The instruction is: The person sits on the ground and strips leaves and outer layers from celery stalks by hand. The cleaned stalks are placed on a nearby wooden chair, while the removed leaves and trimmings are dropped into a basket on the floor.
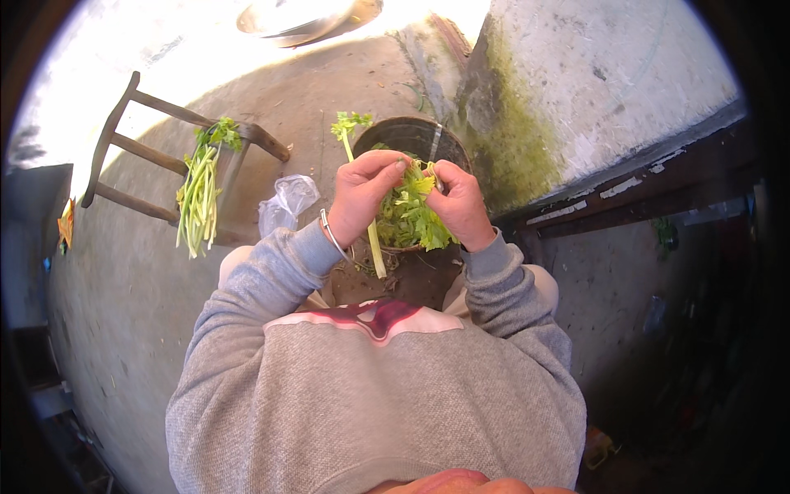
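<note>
Held across the palm of my left hand (361,194) is a celery stalk (376,250), its leafy top above the hand and its pale cut end below. The left thumb and forefinger are also pinched together at a thin green bit. My right hand (461,204) pinches yellow-green celery leaves (419,191), with something small and shiny by its fingertips that I cannot make out. Both hands are over a round dark bucket (453,139), which has leafy greens inside. How far the held leaves are apart from those in the bucket is hard to tell.
To the left, a bunch of celery (200,191) lies on a wooden stool (151,154). A crumpled clear plastic bag (289,200) is near my left forearm. A metal basin (296,21) stands in bright sun ahead. A mossy concrete block (524,142) rises at the right.
</note>
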`<action>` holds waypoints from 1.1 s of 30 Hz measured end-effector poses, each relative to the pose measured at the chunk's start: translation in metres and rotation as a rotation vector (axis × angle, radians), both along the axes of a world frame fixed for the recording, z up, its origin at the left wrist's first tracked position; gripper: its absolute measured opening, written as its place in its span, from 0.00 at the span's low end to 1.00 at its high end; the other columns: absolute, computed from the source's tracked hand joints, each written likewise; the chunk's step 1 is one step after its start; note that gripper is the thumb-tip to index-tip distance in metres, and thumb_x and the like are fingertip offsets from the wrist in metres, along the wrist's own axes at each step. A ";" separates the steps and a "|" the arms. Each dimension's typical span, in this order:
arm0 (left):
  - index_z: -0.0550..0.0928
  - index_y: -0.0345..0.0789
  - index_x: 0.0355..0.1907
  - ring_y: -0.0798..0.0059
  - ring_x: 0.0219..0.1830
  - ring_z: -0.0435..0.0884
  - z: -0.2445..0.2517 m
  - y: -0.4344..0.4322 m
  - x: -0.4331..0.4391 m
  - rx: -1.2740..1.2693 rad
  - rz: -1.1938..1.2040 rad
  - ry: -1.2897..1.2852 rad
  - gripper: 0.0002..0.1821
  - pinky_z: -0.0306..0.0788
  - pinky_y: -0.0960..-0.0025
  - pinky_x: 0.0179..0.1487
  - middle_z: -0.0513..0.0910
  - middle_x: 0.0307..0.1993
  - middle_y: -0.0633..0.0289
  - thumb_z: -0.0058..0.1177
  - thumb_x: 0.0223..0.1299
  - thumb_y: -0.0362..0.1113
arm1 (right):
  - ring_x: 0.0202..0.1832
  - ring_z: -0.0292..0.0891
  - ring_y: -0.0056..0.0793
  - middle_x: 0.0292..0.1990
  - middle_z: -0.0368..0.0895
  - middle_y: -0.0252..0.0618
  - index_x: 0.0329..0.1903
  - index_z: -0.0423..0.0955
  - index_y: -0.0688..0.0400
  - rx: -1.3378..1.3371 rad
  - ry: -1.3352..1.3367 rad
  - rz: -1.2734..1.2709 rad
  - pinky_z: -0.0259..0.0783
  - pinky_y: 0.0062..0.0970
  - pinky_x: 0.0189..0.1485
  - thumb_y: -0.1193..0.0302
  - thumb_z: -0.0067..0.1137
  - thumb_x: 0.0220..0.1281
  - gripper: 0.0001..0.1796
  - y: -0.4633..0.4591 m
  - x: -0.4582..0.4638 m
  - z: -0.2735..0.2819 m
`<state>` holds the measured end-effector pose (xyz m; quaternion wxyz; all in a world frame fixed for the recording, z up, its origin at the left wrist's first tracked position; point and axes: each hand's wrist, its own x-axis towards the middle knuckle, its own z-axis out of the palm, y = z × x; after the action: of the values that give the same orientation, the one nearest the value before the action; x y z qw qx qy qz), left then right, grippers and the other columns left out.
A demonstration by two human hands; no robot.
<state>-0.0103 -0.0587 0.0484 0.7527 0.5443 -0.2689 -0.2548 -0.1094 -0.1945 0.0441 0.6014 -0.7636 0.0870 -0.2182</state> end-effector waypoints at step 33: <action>0.81 0.31 0.41 0.81 0.33 0.78 0.050 0.057 0.097 -0.178 0.541 -0.003 0.10 0.73 0.77 0.36 0.82 0.36 0.62 0.52 0.61 0.33 | 0.39 0.72 0.49 0.34 0.73 0.47 0.32 0.74 0.63 -0.662 0.275 0.073 0.69 0.40 0.42 0.73 0.57 0.50 0.08 -0.036 0.012 -0.105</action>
<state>0.0869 -0.0021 0.0980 0.8378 0.5284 -0.1363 -0.0194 -0.0978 -0.2303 -0.0607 0.3118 -0.9418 0.0643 -0.1080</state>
